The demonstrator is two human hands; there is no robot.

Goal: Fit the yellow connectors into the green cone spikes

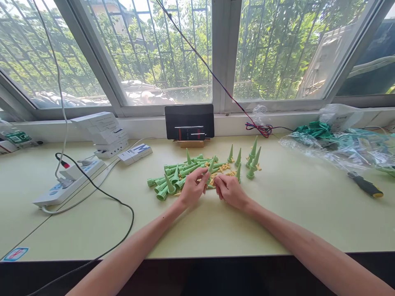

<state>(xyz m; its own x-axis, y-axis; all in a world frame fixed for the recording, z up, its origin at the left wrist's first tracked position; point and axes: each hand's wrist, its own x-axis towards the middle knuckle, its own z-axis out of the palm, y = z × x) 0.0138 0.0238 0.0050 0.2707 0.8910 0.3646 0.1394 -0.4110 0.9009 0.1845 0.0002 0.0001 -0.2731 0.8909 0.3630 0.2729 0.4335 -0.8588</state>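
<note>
My left hand (pixel 195 184) is closed around a green plastic cone (pixel 212 165), its tip pointing up. Close beside it, my right hand (pixel 230 190) has its fingers pinched together; what they hold, if anything, is hidden. Behind and left of my hands lies a pile of green cone-shaped pieces (pixel 162 193), some upright, most on their sides. Small yellow pieces (pixel 226 167) are scattered among them and behind my fingers. To the right several green cones (pixel 253 162) stand upright, at least one with a yellow piece at its side.
A tablet (pixel 189 117) leans by the window with a phone in front. On the left are white boxes (pixel 101 131), a power strip (pixel 69 183) and a black cable (pixel 132 213). At right lie clear plastic bags (pixel 348 150) and a black-handled tool (pixel 365 185).
</note>
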